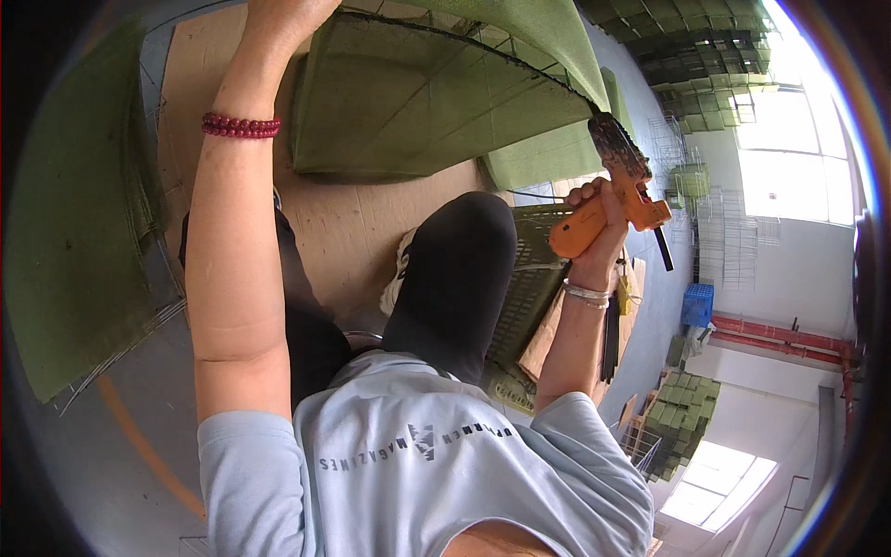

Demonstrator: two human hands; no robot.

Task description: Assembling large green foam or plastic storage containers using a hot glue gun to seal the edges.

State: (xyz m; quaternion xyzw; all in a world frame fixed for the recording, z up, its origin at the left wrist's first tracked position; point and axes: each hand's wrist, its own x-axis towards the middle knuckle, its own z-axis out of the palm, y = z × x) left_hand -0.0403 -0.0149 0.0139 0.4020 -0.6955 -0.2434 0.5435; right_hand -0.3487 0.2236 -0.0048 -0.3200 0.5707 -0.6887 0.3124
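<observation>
In my right hand [603, 218] is an orange hot glue gun [580, 230], my fingers wrapped around its handle. A black glue stick [662, 249] pokes out of its back end. The nozzle end is coated in dark residue and sits at the right corner of a green mesh-covered wire frame [380, 111]. Along the frame's upper edge runs a black, uneven line, with a loose mesh flap [548, 37] above it. My left hand [295, 7] reaches to the frame's far left side; its fingers lie beyond the picture's top edge.
Brown cardboard [306, 227] lies under the frame. Another green mesh panel [79, 223] stands at left. Beside my right knee is a green plastic crate [529, 288], with black sticks [610, 343] near it. Stacked green mesh frames [687, 422], a blue crate [697, 304] and wire racks [727, 241] stand farther right.
</observation>
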